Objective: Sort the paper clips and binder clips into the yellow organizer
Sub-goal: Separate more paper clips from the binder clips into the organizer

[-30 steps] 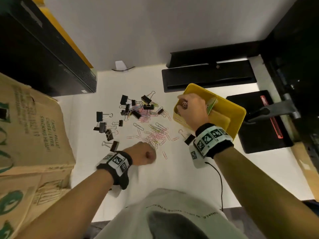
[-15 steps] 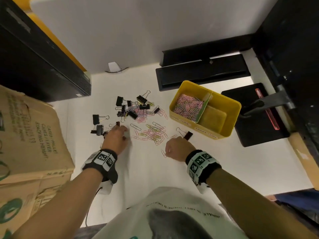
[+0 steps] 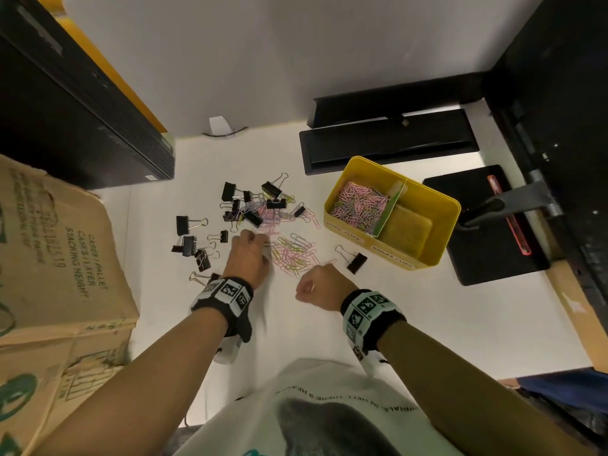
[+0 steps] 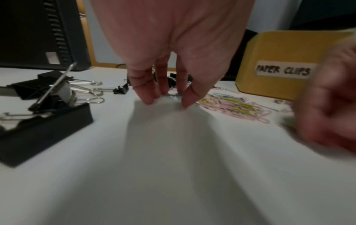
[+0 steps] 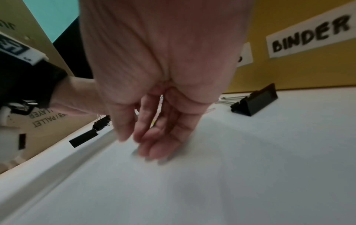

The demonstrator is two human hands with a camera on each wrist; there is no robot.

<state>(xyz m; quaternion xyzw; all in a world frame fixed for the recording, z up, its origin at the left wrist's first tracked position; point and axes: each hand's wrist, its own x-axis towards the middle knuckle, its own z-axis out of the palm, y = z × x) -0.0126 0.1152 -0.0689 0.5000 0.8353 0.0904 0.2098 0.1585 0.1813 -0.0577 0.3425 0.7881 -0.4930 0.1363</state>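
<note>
Since half a second ago my left hand (image 3: 249, 260) has slid rightward off the binder clips (image 3: 194, 246) to the left edge of the loose paper clips (image 3: 294, 256), and my right hand (image 3: 320, 286) has drawn back a little toward me.

On the left wrist view my left fingertips (image 4: 147, 97) are down on the table (image 3: 427, 324), thumb and fingers close together around one clip (image 4: 174, 94) lying flat between them; I can't tell whether I've actually pinched it yet. My right fingers (image 5: 152, 146) are loosely curled and blurred, tips near the table, and something thin glints inside them, but I can't say if I'm holding a clip.

What matters next is direction: the organizer (image 3: 437, 205) stands to the right and away from me, past the pile. Its left compartment, labelled for paper clips (image 4: 283, 70), is already well filled; the right one, labelled "BINDER" (image 5: 310, 38), looks empty. My right hand is the nearer one to it, so my left must cross over the pile to drop anything in. One binder clip (image 3: 357, 261) lies just beside the organizer's front wall, near my right hand.

Most black clips sit in a tangle at top left, overlapping paper clips, so a count is beyond me.
</note>
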